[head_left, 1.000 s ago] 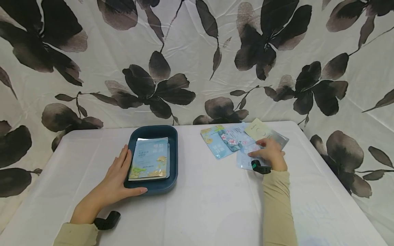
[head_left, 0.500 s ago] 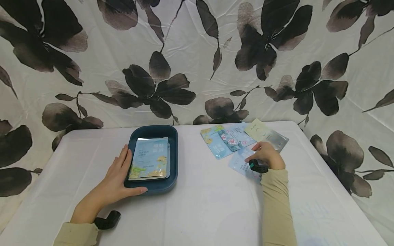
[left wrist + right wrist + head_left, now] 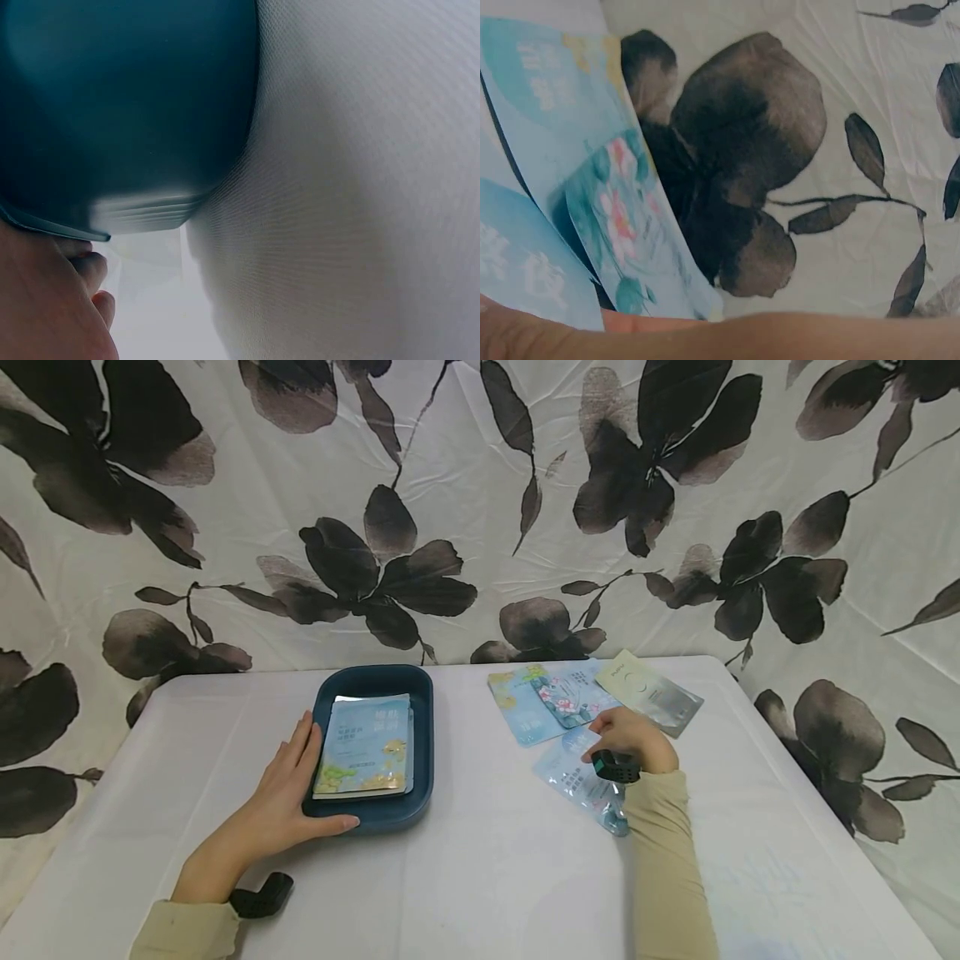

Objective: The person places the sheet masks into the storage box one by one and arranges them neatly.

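My left hand (image 3: 273,802) lies against the left side and front corner of a dark blue tray (image 3: 426,760), fingers straight, thumb at its front edge. Inside the tray is a small stack of light blue sheet mask packets (image 3: 363,747). At the right, my right hand (image 3: 637,740) pinches a light blue sheet mask packet (image 3: 567,770) by its upper edge; the thumb's contact is partly hidden. Just beyond it lie a flowered blue packet (image 3: 573,695), a blue packet with yellow print (image 3: 516,697) and a pale yellow and silver packet (image 3: 651,692), overlapping on the table.
A white cloth covers the table (image 3: 480,877). Behind its back edge hangs a white curtain (image 3: 495,510) printed with dark flowers. Bare white tabletop lies between the tray and the loose packets. A black wrist camera (image 3: 262,896) is on the left wrist.
My right hand has slid the light blue packet left and toward me, out from beside the yellow and silver one, turning it. My left hand and the tray have stayed put.
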Action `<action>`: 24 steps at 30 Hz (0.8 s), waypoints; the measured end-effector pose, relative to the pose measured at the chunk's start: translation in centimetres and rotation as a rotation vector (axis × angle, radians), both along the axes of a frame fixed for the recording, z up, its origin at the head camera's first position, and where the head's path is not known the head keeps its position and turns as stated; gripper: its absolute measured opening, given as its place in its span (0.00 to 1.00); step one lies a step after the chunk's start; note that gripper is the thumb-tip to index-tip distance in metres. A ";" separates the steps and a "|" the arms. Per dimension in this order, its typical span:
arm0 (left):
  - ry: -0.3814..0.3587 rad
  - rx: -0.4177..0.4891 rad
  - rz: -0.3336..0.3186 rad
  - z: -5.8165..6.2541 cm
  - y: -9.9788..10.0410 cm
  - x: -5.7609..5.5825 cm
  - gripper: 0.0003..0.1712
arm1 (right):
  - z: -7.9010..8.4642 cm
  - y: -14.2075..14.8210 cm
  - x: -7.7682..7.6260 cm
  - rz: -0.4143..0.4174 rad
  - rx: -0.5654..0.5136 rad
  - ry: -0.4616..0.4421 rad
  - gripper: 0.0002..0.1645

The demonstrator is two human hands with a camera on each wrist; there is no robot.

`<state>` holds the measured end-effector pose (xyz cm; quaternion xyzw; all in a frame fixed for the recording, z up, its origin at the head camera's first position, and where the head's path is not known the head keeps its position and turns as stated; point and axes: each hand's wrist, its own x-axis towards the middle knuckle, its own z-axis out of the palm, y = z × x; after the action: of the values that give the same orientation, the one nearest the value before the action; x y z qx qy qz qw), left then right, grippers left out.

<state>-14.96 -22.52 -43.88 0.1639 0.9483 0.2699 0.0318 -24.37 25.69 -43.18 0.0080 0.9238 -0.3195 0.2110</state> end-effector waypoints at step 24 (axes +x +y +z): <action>-0.002 -0.012 0.004 -0.1 0.1 0.1 0.77 | -0.9 -7.3 -0.6 0.440 -0.436 -0.224 0.20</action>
<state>-14.85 -22.39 -44.01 0.1617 0.9502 0.2644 0.0333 -24.99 18.40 -44.05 -0.2021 0.7840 -0.4538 0.3722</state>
